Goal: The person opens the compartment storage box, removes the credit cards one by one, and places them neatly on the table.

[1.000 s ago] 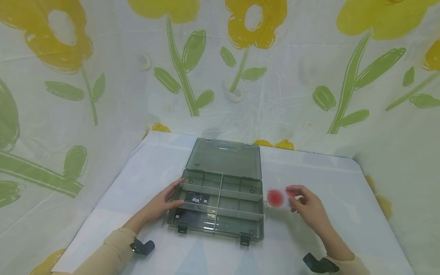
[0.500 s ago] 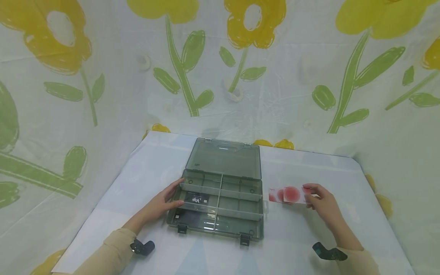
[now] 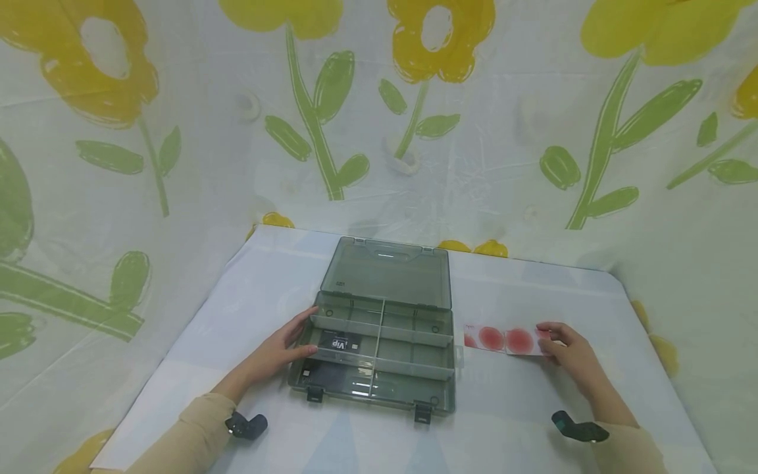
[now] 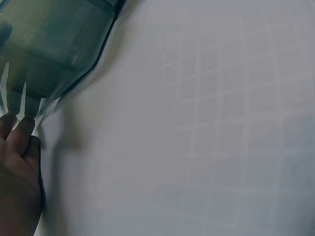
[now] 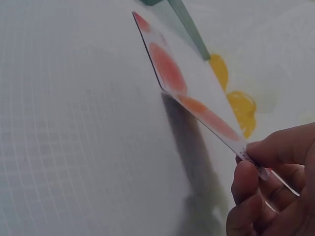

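Note:
A smoky grey-green plastic organizer box (image 3: 414,388) lies with its lid (image 3: 387,273) folded back, dividers splitting it into compartments. My left hand (image 3: 275,345) rests along its left wall, thumb and fingers spread; in the left wrist view the fingertips meet the side of the box (image 4: 54,44). My right hand (image 3: 571,359) pinches the outer end of a white card with red circles (image 3: 521,342) between thumb and fingertips. Edge to edge with it, a similar card panel (image 3: 488,338) stretches toward the box. In the right wrist view the pinched card (image 5: 211,118) slants upward, casting a shadow.
A black card printed "Vip" (image 3: 339,342) sits in the middle-left compartment, and a dark flat piece (image 3: 326,373) in the front-left one. Two latches hang at the box's front edge. A flower-printed curtain (image 3: 491,131) surrounds the white table (image 3: 503,421).
My right hand has moved right, drawing the pinched card away from the box. Its overlap with the other panel has become an edge-to-edge line. The left hand stays in place.

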`<state>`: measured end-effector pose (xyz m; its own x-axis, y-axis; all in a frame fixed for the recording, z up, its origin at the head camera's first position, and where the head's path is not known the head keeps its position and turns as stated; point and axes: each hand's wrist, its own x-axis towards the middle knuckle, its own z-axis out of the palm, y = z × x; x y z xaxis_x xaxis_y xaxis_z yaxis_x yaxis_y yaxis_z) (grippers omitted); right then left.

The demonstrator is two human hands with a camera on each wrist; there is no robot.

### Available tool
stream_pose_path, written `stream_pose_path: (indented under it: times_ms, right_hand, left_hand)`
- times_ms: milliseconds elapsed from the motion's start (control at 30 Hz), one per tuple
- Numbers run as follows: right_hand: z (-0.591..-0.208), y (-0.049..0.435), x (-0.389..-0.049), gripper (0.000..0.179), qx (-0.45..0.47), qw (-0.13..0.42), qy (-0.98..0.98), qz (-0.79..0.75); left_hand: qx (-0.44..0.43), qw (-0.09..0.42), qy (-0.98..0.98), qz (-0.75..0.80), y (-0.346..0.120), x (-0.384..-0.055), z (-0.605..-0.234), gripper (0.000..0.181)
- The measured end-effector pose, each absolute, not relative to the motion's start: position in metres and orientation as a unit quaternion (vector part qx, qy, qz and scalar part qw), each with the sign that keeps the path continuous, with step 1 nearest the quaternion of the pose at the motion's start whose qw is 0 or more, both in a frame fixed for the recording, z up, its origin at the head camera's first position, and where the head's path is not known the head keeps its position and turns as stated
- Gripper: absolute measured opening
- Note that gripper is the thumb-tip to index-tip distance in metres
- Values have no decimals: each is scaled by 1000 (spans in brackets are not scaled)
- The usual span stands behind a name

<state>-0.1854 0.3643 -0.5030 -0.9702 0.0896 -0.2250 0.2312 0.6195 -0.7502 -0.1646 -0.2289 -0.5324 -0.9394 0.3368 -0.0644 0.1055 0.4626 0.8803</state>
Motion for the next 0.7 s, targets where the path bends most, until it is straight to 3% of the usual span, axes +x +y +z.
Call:
stream_pose_path:
  times_ms: [400,700]
  right_hand:
    - [-510,371,-189,59,82,94,929,-347]
    - [-513,371,-189,57,57,73,951,-296]
  left_hand:
    - [129,115,850,498,-229,-165,-533,82]
    - [127,115,849,500,-229,-166,-535,83]
